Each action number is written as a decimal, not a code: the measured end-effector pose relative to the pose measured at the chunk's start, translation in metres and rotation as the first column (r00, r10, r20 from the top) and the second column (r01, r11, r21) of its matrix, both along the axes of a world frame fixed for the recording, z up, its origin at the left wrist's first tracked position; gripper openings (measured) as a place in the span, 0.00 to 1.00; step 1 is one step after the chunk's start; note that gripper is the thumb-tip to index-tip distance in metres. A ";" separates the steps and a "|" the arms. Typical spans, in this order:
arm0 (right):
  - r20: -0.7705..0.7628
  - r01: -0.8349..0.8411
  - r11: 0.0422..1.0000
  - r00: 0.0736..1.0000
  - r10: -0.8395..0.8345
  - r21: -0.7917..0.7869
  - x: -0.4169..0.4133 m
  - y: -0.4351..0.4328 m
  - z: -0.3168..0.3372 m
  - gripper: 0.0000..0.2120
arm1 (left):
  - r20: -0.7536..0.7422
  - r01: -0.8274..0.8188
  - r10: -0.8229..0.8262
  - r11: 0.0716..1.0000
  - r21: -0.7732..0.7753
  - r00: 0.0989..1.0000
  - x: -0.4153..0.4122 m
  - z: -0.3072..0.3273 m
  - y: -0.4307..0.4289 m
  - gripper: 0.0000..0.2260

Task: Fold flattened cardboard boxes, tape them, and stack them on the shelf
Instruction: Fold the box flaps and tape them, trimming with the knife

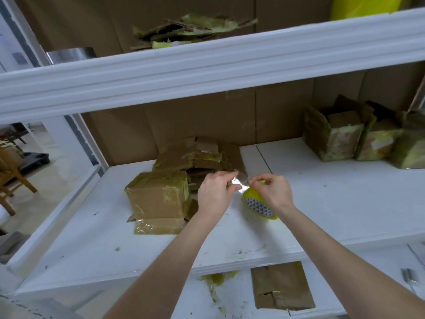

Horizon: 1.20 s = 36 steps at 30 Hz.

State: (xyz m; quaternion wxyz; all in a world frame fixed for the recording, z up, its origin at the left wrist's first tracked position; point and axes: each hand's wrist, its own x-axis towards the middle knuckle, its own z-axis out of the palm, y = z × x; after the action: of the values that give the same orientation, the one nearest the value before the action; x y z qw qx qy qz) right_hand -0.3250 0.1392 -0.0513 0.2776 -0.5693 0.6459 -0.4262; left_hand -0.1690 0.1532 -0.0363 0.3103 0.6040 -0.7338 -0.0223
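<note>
At the centre of the frame the left hand (216, 192) pinches a shiny strip of tape (239, 186) drawn from the yellow tape roll (258, 206) that the right hand (274, 192) grips; a taped box (158, 195) sits left of them on the white shelf (345, 203); open boxes (335, 139) stand at right.

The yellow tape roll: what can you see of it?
The tape roll is a yellow ring whose pale core carries dark triangles. It is tilted over the white shelf. The right hand grips its top; whether it rests on the shelf is unclear. A shiny clear strip runs from it to the left hand, which pinches the end.
</note>
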 end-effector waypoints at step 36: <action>-0.727 -0.116 0.992 0.685 0.050 -0.041 0.060 0.007 -0.041 0.11 | -0.031 -0.062 0.062 0.998 -0.006 0.998 0.097 -0.018 0.051 0.05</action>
State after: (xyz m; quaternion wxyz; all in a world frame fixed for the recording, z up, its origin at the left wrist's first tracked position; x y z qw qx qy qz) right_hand -0.2651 0.1459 -0.0923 -0.0048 -0.7309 0.6582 -0.1804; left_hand -0.0718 0.2043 -0.0543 0.3244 0.6249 -0.7099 -0.0194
